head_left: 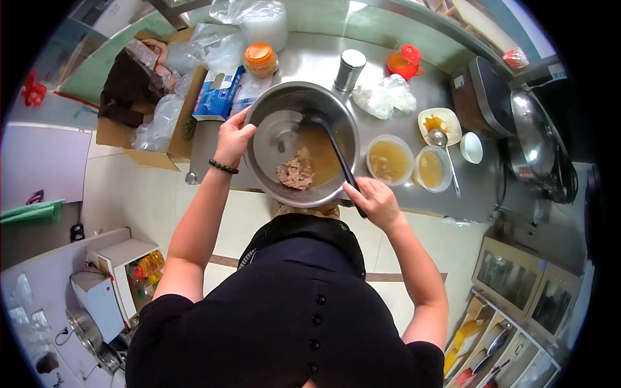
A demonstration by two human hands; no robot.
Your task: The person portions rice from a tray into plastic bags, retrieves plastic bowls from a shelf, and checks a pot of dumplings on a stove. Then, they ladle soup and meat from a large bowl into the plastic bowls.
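Note:
A large steel mixing bowl (268, 169) stands tilted at the counter's front edge, holding yellowish broth (323, 158) and a clump of pale brown meat slices (296, 169). My left hand (234, 137) grips its left rim, thumb on the inside. My right hand (376, 203) is closed round the handle of a black ladle (339, 154), whose head lies in the broth at the far side of the bowl. Just right of the bowl are two clear plastic tubs, a bigger tub of soup (389, 160) and a smaller tub of broth (431, 169).
Behind the tubs sit a square dish (446, 118) with a metal spoon (446, 150) and a white cup (471, 148). A steel shaker (350, 68), plastic bag (385, 97), red-lidded jar (405, 61) and orange-lidded jar (261, 59) line the back. A cardboard box (174, 145) stands left.

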